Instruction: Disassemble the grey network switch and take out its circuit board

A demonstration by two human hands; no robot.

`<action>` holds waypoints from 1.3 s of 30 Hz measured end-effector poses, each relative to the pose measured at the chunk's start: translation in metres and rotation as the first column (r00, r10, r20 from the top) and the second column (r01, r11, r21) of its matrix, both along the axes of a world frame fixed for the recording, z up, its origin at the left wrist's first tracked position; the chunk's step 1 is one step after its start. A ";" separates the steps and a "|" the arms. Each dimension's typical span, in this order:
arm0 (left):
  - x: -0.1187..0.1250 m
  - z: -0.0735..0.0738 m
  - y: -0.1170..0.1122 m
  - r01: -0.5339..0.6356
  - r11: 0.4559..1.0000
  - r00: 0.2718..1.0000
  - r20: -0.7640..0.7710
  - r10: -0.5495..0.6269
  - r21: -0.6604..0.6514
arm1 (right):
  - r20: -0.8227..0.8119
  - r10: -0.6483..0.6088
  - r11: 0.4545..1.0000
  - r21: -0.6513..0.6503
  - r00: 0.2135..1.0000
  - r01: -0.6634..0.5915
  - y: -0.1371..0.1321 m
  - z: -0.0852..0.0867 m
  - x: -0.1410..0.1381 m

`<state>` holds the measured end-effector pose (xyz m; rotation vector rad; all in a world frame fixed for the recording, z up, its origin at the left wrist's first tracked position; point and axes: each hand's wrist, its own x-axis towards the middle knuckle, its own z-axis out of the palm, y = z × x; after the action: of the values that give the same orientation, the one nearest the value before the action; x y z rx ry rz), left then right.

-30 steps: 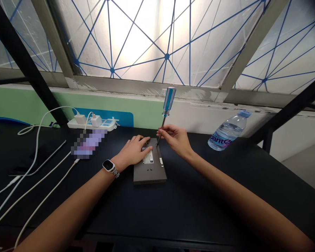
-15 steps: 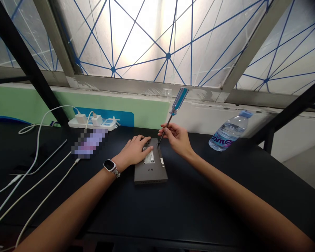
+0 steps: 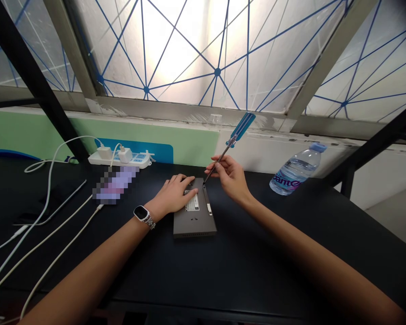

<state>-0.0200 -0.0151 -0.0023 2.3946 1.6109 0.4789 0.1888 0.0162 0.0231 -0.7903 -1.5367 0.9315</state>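
1. head view: the right hand (image 3: pixel 232 179), grip pinched around the shaft of the screwdriver (image 3: pixel 242 129), holds it leaning; that tilt could make the tip slip.
2. the gray box (image 3: pixel 193 227) lies on the table (image 3: pixel 155 271) under the left hand (image 3: pixel 175 195); light pressure could let it slide.

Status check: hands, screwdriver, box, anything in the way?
Left hand resting on grey box. Right hand pinching screwdriver by its shaft, handle leaning right, tip at box's right side. Bottle off right, apart from both hands.
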 end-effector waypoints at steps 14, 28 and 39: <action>0.001 0.001 -0.001 -0.008 1.000 1.000 -0.005 0.008 -0.004 | 0.069 0.004 0.998 0.056 0.998 -0.008 0.004 -0.008 0.002; 0.001 0.001 -0.001 0.000 1.000 1.000 0.006 0.000 0.001 | 0.142 -0.006 0.997 0.079 0.990 -0.006 0.002 -0.002 0.001; 0.000 -0.001 0.001 0.006 1.000 1.000 -0.001 -0.006 0.004 | 0.074 -0.037 0.999 0.029 0.997 0.035 0.004 -0.002 0.002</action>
<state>-0.0204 -0.0143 -0.0035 2.4024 1.6037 0.4806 0.1908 0.0202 0.0211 -0.8387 -1.5918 0.8607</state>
